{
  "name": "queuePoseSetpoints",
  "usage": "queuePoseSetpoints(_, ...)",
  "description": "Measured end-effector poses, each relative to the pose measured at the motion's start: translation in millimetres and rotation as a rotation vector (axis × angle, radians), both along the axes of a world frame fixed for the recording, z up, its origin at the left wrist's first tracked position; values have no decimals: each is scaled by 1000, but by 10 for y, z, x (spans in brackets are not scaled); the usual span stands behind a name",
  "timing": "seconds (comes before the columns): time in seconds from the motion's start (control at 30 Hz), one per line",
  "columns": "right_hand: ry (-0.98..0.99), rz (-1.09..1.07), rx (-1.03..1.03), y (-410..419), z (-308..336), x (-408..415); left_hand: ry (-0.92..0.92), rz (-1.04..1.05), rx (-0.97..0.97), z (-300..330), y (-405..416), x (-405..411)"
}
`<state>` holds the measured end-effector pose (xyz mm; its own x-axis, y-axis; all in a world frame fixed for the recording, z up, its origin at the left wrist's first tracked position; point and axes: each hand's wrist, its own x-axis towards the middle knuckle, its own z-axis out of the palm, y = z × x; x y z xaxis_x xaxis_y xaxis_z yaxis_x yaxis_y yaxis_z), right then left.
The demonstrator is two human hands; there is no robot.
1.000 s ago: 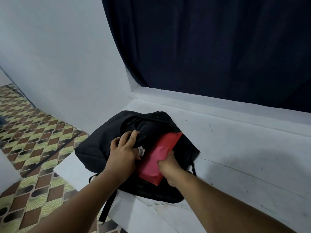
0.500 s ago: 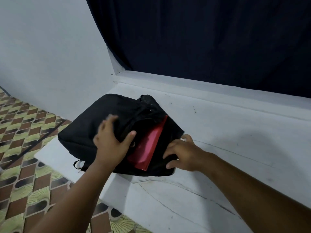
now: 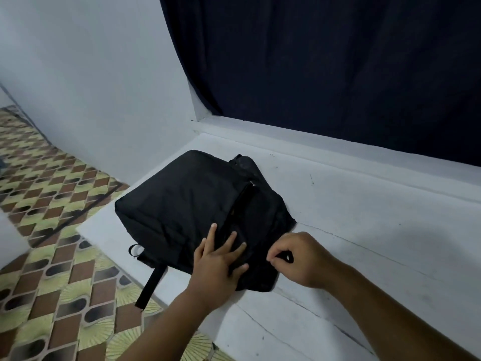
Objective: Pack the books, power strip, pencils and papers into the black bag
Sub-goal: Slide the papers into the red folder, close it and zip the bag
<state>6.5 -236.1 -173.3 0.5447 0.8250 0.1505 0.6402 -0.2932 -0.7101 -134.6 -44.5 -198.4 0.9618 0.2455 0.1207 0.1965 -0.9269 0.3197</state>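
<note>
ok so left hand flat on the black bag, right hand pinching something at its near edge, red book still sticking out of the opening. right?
Not quite. The head view shows no red book; the black bag shows only black fabric. The left hand does lie flat on it, and the right hand pinches at its near edge.

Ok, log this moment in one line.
bag flat on ledge | left hand presses bag | right hand pinches zipper pull | contents hidden
</note>
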Motion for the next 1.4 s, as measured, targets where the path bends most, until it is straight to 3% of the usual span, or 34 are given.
queuePoseSetpoints(0.1,7,-110,159,109,117,45,32,-2,-123,207,63,-31)
queuePoseSetpoints(0.2,46,-287,267,304,220,172,-157,6,-232,466,237,27)
queuePoseSetpoints(0.3,33,-391,275,583,287,363,-389,-20,-280,682,518,221)
queuePoseSetpoints(0.4,-61,-436,250,921,323,588,-431,-60,-224,823,823,507)
queuePoseSetpoints(0.47,-88,-426,125,1155,261,805,-425,-79,-212,874,1014,687)
queuePoseSetpoints(0.6,-54,-281,-297,1485,162,1124,-343,-191,-192,908,1373,1038)
queuePoseSetpoints(0.67,-138,-198,-495,1540,179,1191,-300,-248,-181,909,1539,1215)
queuePoseSetpoints(0.77,-269,-250,-576,1479,275,1273,-248,-327,-186,913,1722,1487)
queuePoseSetpoints(0.9,-226,-355,-534,1310,419,1171,-142,-492,-227,926,1746,1873)
queuePoseSetpoints(0.97,-295,-408,-466,1284,514,1043,-54,-571,-247,926,1657,2090)
queuePoseSetpoints(1.07,-424,-486,-386,1297,608,885,245,-637,-311,876,1496,2427)
queuePoseSetpoints(1.13,-477,-520,-364,1310,615,819,425,-747,-154,846,1414,2593)
queuePoseSetpoints(1.2,-465,-535,-395,1336,558,746,442,-805,-126,816,1388,2696)
queuePoseSetpoints(1.33,-393,-535,-344,1342,380,411,322,-628,-428,628,1452,2789)
queuePoseSetpoints(1.4,-234,-529,-252,1298,340,130,319,-559,-528,540,1460,2802)
